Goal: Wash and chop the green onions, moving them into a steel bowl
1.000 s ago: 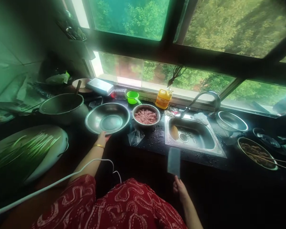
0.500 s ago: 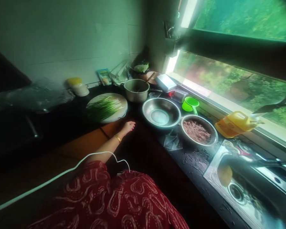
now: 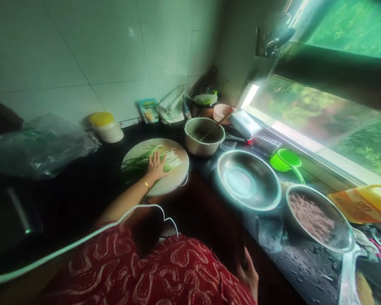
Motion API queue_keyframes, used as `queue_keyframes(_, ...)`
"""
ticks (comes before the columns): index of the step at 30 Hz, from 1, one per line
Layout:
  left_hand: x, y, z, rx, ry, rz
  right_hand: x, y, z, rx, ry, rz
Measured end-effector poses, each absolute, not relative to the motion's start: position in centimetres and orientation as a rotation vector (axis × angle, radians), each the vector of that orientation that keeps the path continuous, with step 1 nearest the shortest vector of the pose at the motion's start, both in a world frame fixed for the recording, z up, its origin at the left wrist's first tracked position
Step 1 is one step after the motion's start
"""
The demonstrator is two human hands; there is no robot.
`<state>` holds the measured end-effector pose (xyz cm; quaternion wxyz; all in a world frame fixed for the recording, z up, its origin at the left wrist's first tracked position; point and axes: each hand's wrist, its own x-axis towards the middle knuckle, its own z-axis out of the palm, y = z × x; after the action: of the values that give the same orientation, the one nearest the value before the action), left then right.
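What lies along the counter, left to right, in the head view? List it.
Crumpled clear plastic bag → yellow-lidded white tub → round white cutting board under the left hand → empty steel bowl → steel bowl of minced meat.

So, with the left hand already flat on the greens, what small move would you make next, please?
Probably bunch the green stalks together under the left hand. They lie spread across the round cutting board, and the right hand hangs low by the counter edge; what it holds is too dark to tell.
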<state>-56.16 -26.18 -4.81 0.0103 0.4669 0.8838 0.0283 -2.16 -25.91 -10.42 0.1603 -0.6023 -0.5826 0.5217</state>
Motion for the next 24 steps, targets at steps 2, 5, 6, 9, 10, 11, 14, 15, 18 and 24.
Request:
queue_keyframes(2, -61.0, -25.7, -4.6, 1.464, 2.719, 0.086, -9.6, -24.9, -8.8, -1.635, -1.704, 1.288)
queue_keyframes(5, -66.1, -25.1, -4.4, 1.297, 2.574, 0.071, -19.9, -22.6, -6.2, -1.502, -1.912, 1.252)
queue_keyframes(6, -66.9, -25.0, -4.4, 1.249, 2.513, 0.065, -22.6, -21.9, -5.4, -1.472, -1.982, 1.257)
queue_keyframes(9, -67.0, -25.2, -5.1, 1.268, 2.411, 0.035, -28.8, -20.1, -3.6, -1.409, -2.107, 1.305)
queue_keyframes(10, -66.6, -25.4, -5.4, 1.321, 2.41, 0.024, -30.2, -19.7, -3.3, -1.401, -2.125, 1.322)
queue_keyframes(11, -66.2, -25.5, -5.6, 1.373, 2.413, 0.014, -31.5, -19.4, -3.0, -1.393, -2.136, 1.335)
queue_keyframes(14, -66.4, -25.4, -5.6, 1.474, 2.398, -0.023, -34.3, -18.3, -2.9, -1.357, -2.156, 1.369)
queue_keyframes(15, -67.0, -25.1, -5.4, 1.494, 2.391, -0.038, -35.0, -17.9, -3.0, -1.352, -2.157, 1.375)
queue_keyframes(18, -69.4, -24.0, -4.7, 1.522, 2.379, -0.058, -37.0, -16.5, -3.2, -1.37, -2.167, 1.393)
queue_keyframes(24, -68.6, -24.7, -4.4, 1.677, 2.504, 0.09, -38.2, -15.1, -2.3, -1.235, -2.189, 1.389)
